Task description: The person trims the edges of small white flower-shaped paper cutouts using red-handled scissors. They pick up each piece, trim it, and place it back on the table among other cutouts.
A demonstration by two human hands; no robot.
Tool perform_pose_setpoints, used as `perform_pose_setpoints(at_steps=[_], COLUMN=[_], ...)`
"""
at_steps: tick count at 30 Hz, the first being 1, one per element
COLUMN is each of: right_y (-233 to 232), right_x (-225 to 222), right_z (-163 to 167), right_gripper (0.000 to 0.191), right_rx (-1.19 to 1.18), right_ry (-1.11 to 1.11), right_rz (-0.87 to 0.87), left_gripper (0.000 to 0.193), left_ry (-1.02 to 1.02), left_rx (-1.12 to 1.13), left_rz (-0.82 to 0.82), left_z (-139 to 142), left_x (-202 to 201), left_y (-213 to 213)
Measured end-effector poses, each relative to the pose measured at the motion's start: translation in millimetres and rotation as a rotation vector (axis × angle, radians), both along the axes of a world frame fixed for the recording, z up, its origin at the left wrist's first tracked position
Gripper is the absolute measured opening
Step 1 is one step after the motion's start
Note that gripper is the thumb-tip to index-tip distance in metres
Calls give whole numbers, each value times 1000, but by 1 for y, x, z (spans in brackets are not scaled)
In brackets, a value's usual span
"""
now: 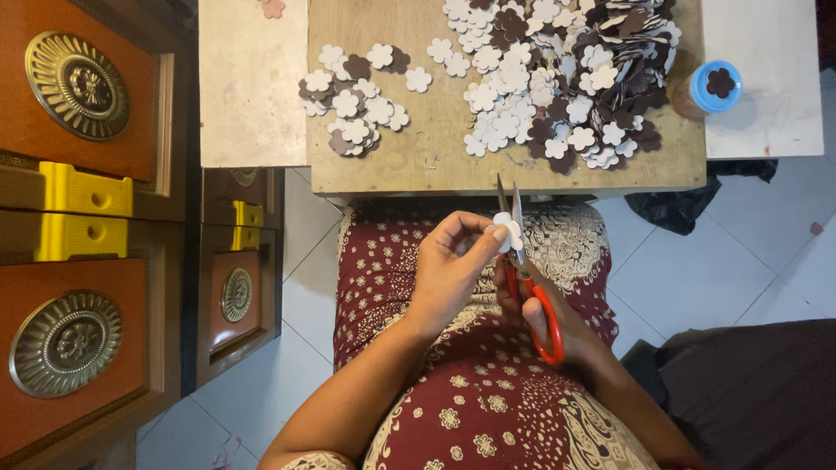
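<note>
My right hand is closed through the red plastic loops of a pair of scissors, and their long axis runs almost straight away from me, the two thin metal blades parted in a narrow V with the tips pointing up toward the near edge of the wooden board. My left hand pinches a small white flower cutout between thumb and fingertips, held right against the blades just above my lap; whether the blades are actually biting into it I can't quite tell, since the piece hides the crossing. The flower looks flat, soft-edged and matte, like foam or felt. On the board ahead lies a small cluster of flowers in white and dark brown, and to its right a much larger heap of flowers of the same rounded five-petal shape. Beside that heap stands a bottle with a blue cap, a brown flower resting on top.
</note>
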State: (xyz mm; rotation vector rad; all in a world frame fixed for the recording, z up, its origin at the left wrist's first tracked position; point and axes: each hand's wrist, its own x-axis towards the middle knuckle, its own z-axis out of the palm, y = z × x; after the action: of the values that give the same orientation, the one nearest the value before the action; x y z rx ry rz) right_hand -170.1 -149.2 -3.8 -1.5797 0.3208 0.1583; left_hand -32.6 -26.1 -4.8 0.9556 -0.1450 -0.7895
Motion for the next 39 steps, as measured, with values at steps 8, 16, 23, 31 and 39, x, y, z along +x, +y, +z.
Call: perform_pose_setpoints(at_steps=[8,16,23,31,39], right_y=[-1,-2,-5,-9,-10], right_x=[0,-1,0,1,-2], right_z=[-3,-1,-4,-7,-5], right_gripper=[95,95,105,111,101], right_rx=[-52,-69,-107,-120,-138], right_ry=[-23,-18,-9,12,-50], right_rz=[7,1,31,66,48], left_gripper=[15,15,16,15,14], left_ry=[-3,-60,-33,-35,-120], left_rx=[13,83,88,89,149], left_rz=[-11,59,27,40,29], left_z=[-2,2,6,8,9], left_x=[1,2,0,-3,0], left_y=[1,-2,-2,-2,0])
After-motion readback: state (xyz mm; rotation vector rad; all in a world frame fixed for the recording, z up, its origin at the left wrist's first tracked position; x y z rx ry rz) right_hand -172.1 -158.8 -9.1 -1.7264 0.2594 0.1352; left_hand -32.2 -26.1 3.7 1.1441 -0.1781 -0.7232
